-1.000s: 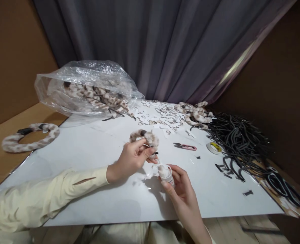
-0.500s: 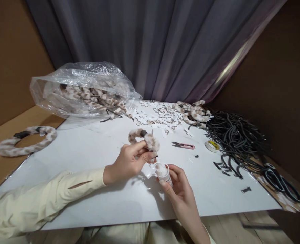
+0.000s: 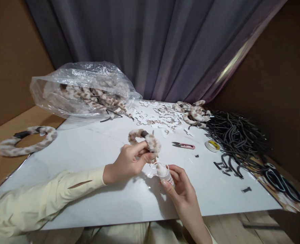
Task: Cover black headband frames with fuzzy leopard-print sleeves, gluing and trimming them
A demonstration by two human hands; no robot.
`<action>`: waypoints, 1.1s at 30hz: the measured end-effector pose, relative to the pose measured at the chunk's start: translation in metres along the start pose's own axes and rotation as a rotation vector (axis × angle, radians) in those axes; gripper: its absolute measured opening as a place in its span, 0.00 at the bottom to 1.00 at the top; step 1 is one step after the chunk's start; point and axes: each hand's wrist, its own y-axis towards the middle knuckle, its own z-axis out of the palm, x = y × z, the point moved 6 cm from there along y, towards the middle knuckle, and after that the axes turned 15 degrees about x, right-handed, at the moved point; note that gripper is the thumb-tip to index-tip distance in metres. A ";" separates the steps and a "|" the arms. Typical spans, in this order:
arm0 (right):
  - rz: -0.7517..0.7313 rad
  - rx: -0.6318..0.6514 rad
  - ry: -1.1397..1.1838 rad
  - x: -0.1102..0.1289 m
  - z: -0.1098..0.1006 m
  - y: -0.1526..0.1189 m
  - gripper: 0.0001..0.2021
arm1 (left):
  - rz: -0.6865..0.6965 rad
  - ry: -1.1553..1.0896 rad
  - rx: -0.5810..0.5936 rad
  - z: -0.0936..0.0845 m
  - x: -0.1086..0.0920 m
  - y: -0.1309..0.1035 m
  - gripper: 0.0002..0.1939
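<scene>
pink-handled snips [image 3: 184,146] lie near a tape roll [image 3: 211,148], with a grey curtain [image 3: 129,51] hanging behind.

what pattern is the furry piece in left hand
The furry piece is whitish with brownish patches; head view.

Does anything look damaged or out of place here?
The left sleeve has a slit near the wrist, gaping like a tear, though it may be tailored. Small bits litter the back of the table.
</scene>
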 end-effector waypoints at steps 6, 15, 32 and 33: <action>0.002 -0.121 0.040 0.002 -0.011 0.001 0.15 | -0.045 -0.027 0.005 0.000 0.002 0.000 0.16; -0.105 -0.401 0.059 0.021 -0.079 -0.003 0.19 | -0.320 -0.577 0.078 0.013 0.028 0.003 0.17; 0.060 -0.357 -0.199 -0.015 -0.209 0.094 0.26 | -0.420 -0.814 0.327 0.026 0.037 0.002 0.17; 0.058 -0.360 -0.212 -0.016 -0.210 0.093 0.25 | -0.420 -0.814 0.336 0.026 0.036 0.001 0.18</action>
